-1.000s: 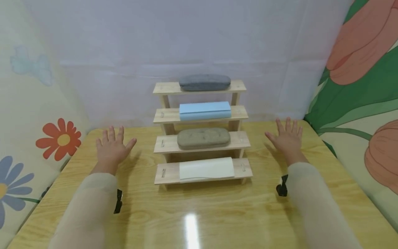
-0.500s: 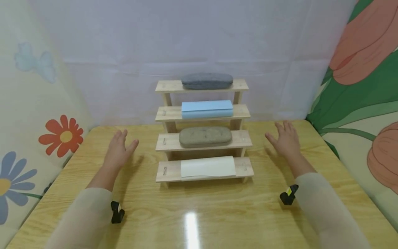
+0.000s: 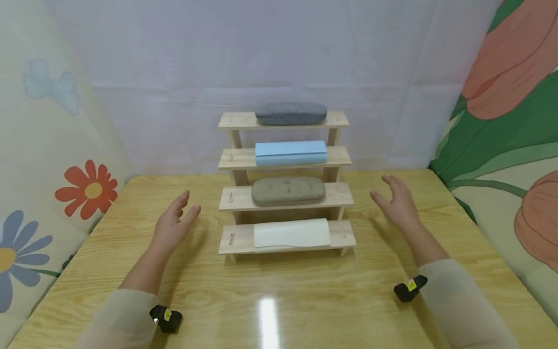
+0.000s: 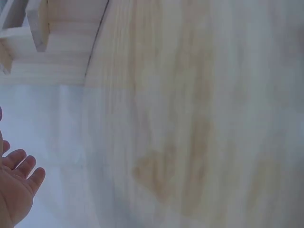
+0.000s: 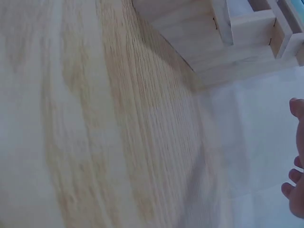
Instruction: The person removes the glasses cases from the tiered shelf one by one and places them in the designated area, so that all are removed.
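My left hand (image 3: pixel 171 227) hovers over the table left of a stepped wooden rack (image 3: pixel 230 199), its fingers relaxed and thumb apart, holding nothing. On the other side my right hand (image 3: pixel 400 206) is likewise relaxed, thumb towards the rack. One glasses case lies on each step: a dark grey rounded one (image 3: pixel 291 113) on top, then a light blue folded-flap one (image 3: pixel 290 153), an olive-brown rounded one (image 3: pixel 288 190), and a white one (image 3: pixel 292 233) lowest. In the wrist views only fingers (image 4: pixel 24 166) and part of the right hand (image 5: pixel 298 190) show.
The wood-grain table (image 3: pixel 226 300) bears the rack near its middle. Behind stands a pale cloth backdrop (image 3: pixel 174 48). Flower-patterned panels (image 3: pixel 43 131) flank the table on both sides. A small black camera (image 3: pixel 166 318) sits at each wrist.
Both hands have turned from spread, palms-down poses to facing inward, fingers drawn together. The left has shifted right and back towards me; the right has lowered slightly. The cases have stayed on their steps.
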Action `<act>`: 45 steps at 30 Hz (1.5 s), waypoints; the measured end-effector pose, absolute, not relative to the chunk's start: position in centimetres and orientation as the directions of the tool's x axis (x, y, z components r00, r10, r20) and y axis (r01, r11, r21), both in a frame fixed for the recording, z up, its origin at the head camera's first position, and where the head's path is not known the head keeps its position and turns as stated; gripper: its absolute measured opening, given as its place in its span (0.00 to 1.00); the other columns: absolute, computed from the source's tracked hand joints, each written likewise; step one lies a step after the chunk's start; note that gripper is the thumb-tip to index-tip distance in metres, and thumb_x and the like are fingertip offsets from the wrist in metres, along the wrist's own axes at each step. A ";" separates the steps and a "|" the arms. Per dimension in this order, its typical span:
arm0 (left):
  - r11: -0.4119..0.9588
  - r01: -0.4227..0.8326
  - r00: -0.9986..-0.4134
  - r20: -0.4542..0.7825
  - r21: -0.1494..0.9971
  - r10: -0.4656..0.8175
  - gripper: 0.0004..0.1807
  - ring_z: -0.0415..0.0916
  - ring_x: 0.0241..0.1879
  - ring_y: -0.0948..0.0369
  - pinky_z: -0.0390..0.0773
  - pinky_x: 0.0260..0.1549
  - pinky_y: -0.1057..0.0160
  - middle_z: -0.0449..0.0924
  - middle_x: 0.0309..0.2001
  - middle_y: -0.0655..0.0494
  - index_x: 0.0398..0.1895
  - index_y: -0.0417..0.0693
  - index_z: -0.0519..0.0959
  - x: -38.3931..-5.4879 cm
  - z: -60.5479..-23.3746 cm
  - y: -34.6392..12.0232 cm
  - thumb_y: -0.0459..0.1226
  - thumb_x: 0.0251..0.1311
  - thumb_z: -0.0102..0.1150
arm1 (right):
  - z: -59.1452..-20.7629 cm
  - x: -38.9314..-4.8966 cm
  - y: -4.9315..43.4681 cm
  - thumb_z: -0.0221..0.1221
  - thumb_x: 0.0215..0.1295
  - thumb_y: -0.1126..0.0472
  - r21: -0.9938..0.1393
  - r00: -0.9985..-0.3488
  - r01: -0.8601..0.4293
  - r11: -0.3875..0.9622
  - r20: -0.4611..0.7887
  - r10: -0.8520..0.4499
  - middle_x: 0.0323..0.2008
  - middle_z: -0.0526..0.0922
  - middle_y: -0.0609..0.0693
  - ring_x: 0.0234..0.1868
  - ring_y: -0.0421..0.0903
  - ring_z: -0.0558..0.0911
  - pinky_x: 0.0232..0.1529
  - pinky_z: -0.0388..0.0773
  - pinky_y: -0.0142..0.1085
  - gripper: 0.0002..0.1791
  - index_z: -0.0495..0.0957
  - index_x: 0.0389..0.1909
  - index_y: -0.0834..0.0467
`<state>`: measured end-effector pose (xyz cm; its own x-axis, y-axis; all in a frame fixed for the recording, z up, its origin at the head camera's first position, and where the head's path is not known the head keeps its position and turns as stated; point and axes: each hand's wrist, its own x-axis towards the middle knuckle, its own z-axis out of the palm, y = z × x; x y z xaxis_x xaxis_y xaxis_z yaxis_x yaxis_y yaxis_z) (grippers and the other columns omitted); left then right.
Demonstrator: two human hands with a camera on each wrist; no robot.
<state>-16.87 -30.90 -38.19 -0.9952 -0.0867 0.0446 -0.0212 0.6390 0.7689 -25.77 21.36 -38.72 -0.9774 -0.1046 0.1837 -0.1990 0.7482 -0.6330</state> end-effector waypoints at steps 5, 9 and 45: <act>0.568 0.012 -0.996 0.063 0.823 -0.069 0.41 0.51 0.72 0.33 0.57 0.68 0.34 0.49 0.76 0.35 0.78 0.40 0.46 -16.0 -38.4 -29.8 0.54 0.73 0.44 | -38.6 -24.9 20.7 0.53 0.73 0.46 -0.670 -0.972 -0.225 0.708 0.208 -0.112 0.73 0.55 0.70 0.74 0.68 0.53 0.73 0.52 0.62 0.37 0.58 0.72 0.66; 0.541 0.040 -0.995 0.081 0.840 -0.054 0.38 0.54 0.72 0.36 0.59 0.68 0.38 0.53 0.74 0.34 0.76 0.39 0.50 -15.4 -38.5 -28.7 0.51 0.74 0.46 | -38.5 -24.0 20.3 0.53 0.73 0.47 -0.690 -0.969 -0.236 0.685 0.220 -0.112 0.72 0.57 0.69 0.73 0.67 0.56 0.72 0.53 0.62 0.36 0.59 0.71 0.66; 0.284 -0.079 -0.997 -0.069 0.956 -0.044 0.34 0.61 0.70 0.47 0.69 0.48 0.86 0.60 0.73 0.39 0.74 0.35 0.57 -10.9 -40.5 -23.3 0.40 0.70 0.55 | -37.7 -17.3 16.0 0.62 0.66 0.60 -0.743 -0.916 -0.400 0.536 0.337 -0.216 0.68 0.67 0.66 0.67 0.65 0.66 0.68 0.63 0.60 0.31 0.65 0.68 0.65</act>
<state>-10.89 -23.34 -40.53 -0.9967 -0.0436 -0.0691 -0.0787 0.2837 0.9557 -17.25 15.96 -37.67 -0.9161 -0.2164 0.3374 -0.4004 0.5359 -0.7433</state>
